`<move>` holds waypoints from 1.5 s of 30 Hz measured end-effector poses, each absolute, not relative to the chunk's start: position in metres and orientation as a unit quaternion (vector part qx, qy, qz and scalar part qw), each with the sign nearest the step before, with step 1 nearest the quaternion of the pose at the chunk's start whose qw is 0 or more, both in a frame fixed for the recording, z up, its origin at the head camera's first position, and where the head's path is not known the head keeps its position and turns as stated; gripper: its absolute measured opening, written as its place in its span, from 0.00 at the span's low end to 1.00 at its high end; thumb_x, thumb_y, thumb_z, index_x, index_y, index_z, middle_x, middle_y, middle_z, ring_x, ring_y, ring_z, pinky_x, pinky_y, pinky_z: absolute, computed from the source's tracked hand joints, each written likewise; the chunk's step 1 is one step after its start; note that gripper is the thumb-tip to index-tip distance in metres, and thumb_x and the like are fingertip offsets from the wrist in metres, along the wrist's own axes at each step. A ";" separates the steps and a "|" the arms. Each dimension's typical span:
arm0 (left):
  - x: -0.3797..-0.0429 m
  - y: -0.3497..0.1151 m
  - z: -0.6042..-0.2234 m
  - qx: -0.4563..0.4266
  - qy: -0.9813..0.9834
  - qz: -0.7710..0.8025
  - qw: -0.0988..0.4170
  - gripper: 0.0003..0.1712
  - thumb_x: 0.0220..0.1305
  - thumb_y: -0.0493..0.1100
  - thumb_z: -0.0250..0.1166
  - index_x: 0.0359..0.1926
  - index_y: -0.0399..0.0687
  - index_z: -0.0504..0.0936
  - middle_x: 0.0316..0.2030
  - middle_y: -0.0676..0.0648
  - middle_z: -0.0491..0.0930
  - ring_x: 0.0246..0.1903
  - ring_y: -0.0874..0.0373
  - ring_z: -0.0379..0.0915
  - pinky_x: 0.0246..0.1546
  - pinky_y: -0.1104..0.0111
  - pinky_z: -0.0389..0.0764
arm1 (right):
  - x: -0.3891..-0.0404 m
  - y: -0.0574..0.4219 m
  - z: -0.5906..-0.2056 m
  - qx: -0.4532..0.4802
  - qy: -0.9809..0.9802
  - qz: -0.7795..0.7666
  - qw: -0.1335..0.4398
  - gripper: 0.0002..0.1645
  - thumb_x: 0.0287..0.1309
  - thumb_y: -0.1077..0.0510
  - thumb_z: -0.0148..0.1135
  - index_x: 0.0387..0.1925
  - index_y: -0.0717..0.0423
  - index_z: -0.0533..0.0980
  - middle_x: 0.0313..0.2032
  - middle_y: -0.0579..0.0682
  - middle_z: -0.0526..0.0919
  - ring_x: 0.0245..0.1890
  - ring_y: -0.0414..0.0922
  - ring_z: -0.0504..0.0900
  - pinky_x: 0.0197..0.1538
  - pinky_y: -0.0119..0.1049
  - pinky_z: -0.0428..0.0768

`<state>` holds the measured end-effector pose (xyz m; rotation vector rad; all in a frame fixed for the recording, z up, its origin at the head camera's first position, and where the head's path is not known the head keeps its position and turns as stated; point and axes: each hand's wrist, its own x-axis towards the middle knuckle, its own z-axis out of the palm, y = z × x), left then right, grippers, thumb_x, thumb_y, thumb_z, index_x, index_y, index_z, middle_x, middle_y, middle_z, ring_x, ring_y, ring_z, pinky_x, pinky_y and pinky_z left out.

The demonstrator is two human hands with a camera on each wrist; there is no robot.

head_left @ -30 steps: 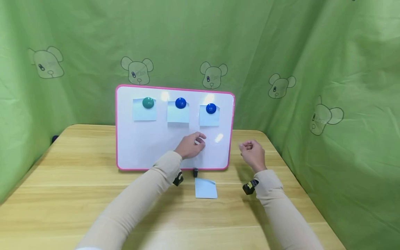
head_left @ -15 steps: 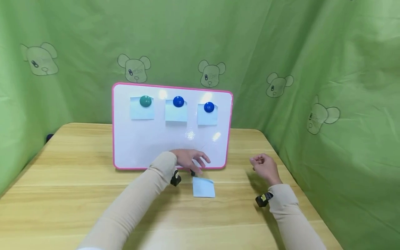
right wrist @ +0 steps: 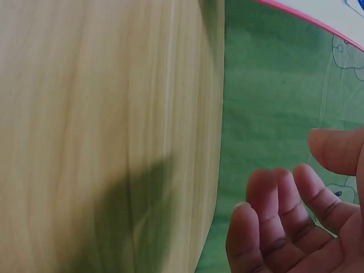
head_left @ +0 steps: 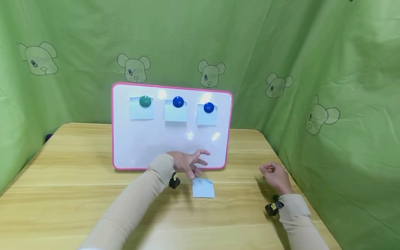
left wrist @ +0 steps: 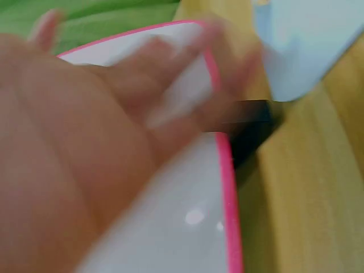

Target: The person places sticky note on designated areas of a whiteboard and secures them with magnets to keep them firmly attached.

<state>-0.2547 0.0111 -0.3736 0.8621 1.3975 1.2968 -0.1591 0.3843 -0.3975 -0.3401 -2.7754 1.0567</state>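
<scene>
My left hand (head_left: 187,164) is spread at the lower edge of a pink-framed whiteboard (head_left: 134,146), holding nothing visible. Its fingers blur in the left wrist view, overlapping a small black foot (left wrist: 255,128) at the frame. Just in front, a light blue sticky note (head_left: 203,189) lies on the table. Over the table's right side, my right hand (head_left: 277,177) hangs with loosely curled fingers and nothing between them. Along the board's upper part are three more sticky notes, the left under a green magnet (head_left: 145,101), the others under a blue magnet (head_left: 178,101) and another blue magnet (head_left: 208,107).
The whiteboard stands nearly upright on a light wooden table (head_left: 78,194). Green curtain (head_left: 175,41) printed with bear faces hangs behind and close along the right side. The table's right edge (right wrist: 223,114) runs near my right hand.
From in front of the board's face, my left hand has come down to its bottom edge, its fingers spreading. My right hand has drawn away to the right and nearer to me.
</scene>
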 end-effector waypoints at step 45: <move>-0.190 0.047 -0.402 0.301 0.920 0.183 0.169 0.27 0.54 0.48 0.73 0.54 0.44 0.80 0.56 0.46 0.77 0.60 0.51 0.67 0.62 0.63 0.67 | -0.115 0.437 -0.390 -0.053 -0.888 0.455 -0.045 0.15 0.67 0.57 0.58 0.30 0.63 0.68 0.23 0.47 0.70 0.19 0.40 0.67 0.22 0.33 0.71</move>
